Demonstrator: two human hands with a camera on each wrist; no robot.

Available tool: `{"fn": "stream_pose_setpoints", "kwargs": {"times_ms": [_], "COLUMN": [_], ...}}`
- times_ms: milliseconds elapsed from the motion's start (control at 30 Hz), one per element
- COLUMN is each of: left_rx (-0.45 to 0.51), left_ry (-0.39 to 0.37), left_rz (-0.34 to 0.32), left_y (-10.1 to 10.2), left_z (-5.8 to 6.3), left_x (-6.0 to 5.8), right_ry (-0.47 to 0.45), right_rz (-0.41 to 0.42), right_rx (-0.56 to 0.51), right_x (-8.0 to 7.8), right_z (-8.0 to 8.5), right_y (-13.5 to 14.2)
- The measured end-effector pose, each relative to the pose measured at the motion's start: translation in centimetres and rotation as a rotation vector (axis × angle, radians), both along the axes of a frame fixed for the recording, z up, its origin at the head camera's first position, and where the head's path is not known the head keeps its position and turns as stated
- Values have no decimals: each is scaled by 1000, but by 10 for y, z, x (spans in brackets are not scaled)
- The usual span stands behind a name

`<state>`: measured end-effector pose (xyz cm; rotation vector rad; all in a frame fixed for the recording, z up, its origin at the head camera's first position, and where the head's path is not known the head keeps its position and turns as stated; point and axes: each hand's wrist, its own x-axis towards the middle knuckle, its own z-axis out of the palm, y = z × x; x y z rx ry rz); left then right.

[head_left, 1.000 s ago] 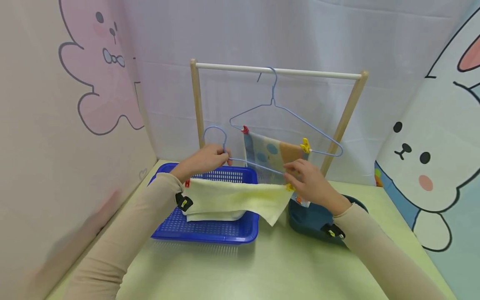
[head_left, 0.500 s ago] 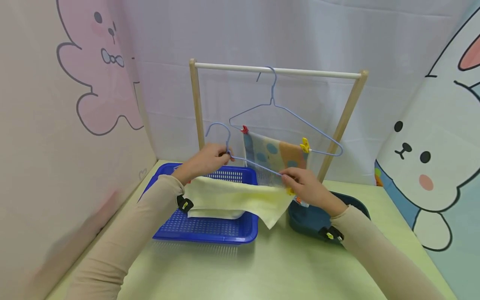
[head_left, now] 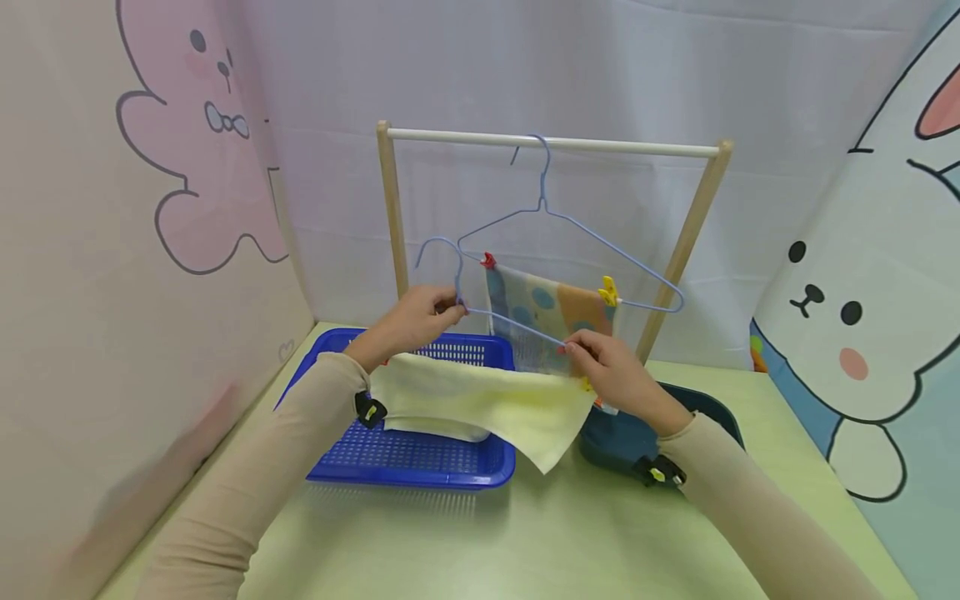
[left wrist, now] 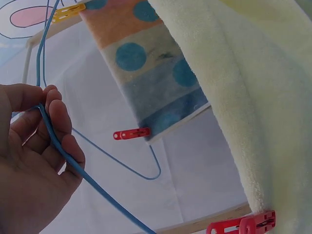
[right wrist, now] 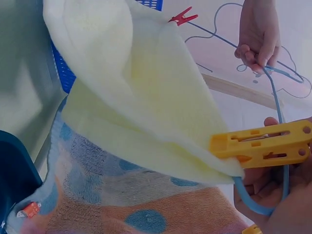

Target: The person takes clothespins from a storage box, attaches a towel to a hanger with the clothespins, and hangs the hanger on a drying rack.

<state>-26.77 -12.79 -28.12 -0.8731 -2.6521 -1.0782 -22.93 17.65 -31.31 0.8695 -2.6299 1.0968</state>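
Note:
My left hand [head_left: 427, 315] pinches a blue wire hanger [head_left: 517, 323] at the neck, just under its hook. Farther along the same hanger, my right hand [head_left: 611, 367] grips its right arm near the end. From its lower bar hangs a pale yellow towel [head_left: 480, 392], draped partly over the blue basket. A red clothespin [left wrist: 243, 224] holds the towel's left corner, and a yellow clothespin [right wrist: 273, 144] clamps the other corner beside my right fingers. Behind, a patterned towel [head_left: 543, 304] hangs from a second hanger [head_left: 542, 179] by red and yellow clothespins.
A wooden rack with a white rail [head_left: 637, 148] stands at the back and bears the second hanger. The blue basket [head_left: 408, 479] sits on the table at left, a dark teal basin [head_left: 618, 458] at right. Printed curtains surround the table.
My right hand has moved from raised fingers by the yellow clothespin to a grip on the hanger's arm. The hanger's hook has shifted a little up and to the right.

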Motion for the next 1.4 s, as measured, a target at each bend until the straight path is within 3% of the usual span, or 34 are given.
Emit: {"fn": "stream_pose_setpoints", "kwargs": {"times_ms": [233, 633, 933, 1133, 1400], "left_rx": [14, 43, -54, -153, -176], "left_ry": [38, -2, 237, 277, 394], "left_rz": [1, 48, 57, 82, 124], "left_y": [-3, -11, -6, 2, 15], "left_z": [-4, -12, -19, -10, 4], "left_x": [-4, -12, -25, -28, -34], "right_ry": [-9, -72, -57, -42, -12], "right_rz": [-27, -71, -122, -142, -167], "right_rx": [-4, -47, -45, -50, -76], "right_x": [3, 12, 16, 19, 24], "right_z": [3, 8, 18, 23, 30], "right_y": [3, 13, 17, 19, 20]}}
